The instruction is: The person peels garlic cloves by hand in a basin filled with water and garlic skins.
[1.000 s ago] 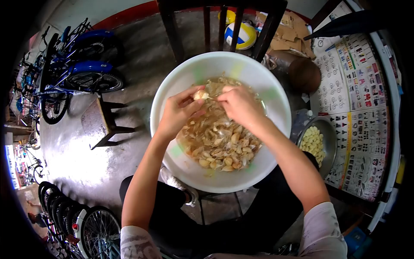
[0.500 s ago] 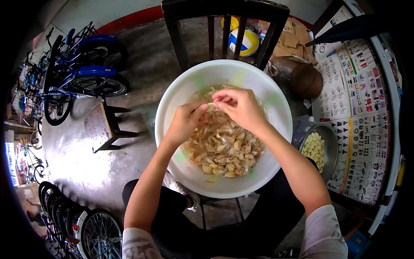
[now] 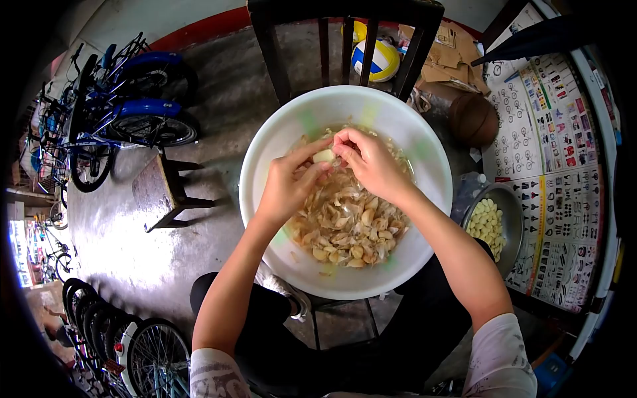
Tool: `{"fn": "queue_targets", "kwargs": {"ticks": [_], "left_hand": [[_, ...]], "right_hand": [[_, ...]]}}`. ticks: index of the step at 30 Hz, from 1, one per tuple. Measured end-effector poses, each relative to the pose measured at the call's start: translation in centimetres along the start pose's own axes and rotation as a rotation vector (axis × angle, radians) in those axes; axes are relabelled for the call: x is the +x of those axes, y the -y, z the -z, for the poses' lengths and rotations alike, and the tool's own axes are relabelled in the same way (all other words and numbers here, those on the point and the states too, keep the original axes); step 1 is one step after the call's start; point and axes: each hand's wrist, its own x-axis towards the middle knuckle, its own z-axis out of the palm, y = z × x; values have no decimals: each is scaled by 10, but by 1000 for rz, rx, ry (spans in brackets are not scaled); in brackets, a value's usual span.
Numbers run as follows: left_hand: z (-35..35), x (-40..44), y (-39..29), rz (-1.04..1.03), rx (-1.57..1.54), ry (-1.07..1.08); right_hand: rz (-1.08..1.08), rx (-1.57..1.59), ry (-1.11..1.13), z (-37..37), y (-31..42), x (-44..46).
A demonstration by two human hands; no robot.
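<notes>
Over a wide white basin, my left hand pinches a pale garlic clove between thumb and forefinger. My right hand meets it from the right, its thumb and fingers pressed together at the clove's right end; whether it holds a bit of skin is too small to tell. Below both hands, unpeeled cloves and loose skins lie in brownish water. To the right of the basin, a metal bowl contains many peeled white cloves.
A dark wooden chair stands behind the basin, with a volleyball beyond it. At left are a small wooden stool and blue bicycles. A brown ball and a printed poster board are on the right.
The clove in my left hand now shows a pale, bare surface. My right hand first came in to my left, and its fingers now touch the clove's right end. The view has shifted slightly.
</notes>
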Motion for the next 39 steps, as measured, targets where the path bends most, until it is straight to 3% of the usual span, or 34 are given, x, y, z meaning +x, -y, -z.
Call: {"fn": "queue_targets", "kwargs": {"ticks": [2, 5, 7, 11, 16, 21, 23, 25, 26, 28, 30, 32, 34, 35, 37, 39], "left_hand": [[1, -2, 1, -70, 103, 25], [0, -6, -4, -97, 252, -16], [-3, -7, -6, 83, 81, -68], [-6, -4, 1, 134, -181, -81], [2, -2, 3, 243, -399, -102], [32, 7, 3, 329, -494, -141], [34, 8, 4, 320, -715, -119], [35, 9, 7, 341, -790, -64], [35, 10, 9, 357, -864, -9], [34, 13, 18, 367, -922, 23], [31, 13, 21, 377, -978, 56], [23, 13, 21, 461, -944, -45], [18, 12, 24, 433, -770, -66], [14, 11, 27, 404, -595, -84], [0, 10, 28, 298, -441, -184], [-5, 10, 25, 38, 17, -210]], "right_hand": [[33, -39, -34, -2, 2, -2], [-83, -34, -1, -8, 4, -6], [-18, 17, -35, -13, 3, -5], [63, 67, -52, -14, 3, -1], [190, -200, 53, 2, 8, 3], [103, -197, 95, 20, 12, 6], [116, -277, 100, 24, 8, 8], [-105, -331, 191, 27, 7, 9], [-108, -331, 191, 26, 1, 8], [166, -647, 90, 21, -11, 7], [213, -651, 35, 14, -10, 4], [261, -656, -18, 3, -3, 2], [-74, -139, 3, -9, 3, 4], [-78, -138, 4, -14, 4, 5], [-581, 573, 183, -20, 4, 6], [-557, 634, 164, -24, -5, 4]]}}
